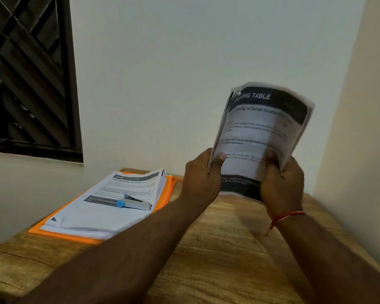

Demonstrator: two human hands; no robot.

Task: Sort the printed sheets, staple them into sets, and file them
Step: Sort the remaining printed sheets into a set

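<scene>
Two bare forearms reach out over the wooden table [217, 260], whose top is pale brown, rough-grained and marked by long cracks between its planks. A red thread [288, 216] circles the right wrist.

Above the table's far right part both hands hold a bundle of printed sheets [263, 132] upright, clear of the wood. The left hand [201, 181] pinches the bundle's lower left edge, thumb pressed flat on the front page and fingers curled behind it. The right hand [281, 183] grips the lower right edge, fingers wrapped round the paper. The bundle bows outward toward the camera, its top corners fanned into several thin white leaves. The front page carries a dark header band with white letters ending in "TABLE", grey lines of blurred text and a dark strip at the foot.

On the table's far left part lies a thick, flat stack of sheets [92, 216], white with a dark title bar, its edges slightly uneven. A stapler [134, 202], silver metal with blue plastic ends, rests on top of the stack. Under the stack an orange folder [170, 189], smooth and bright, shows along the stack's sides.

Beyond the table rises a plain white wall [162, 73], with a dark-framed window [29, 73] to the left showing slanted slats.
</scene>
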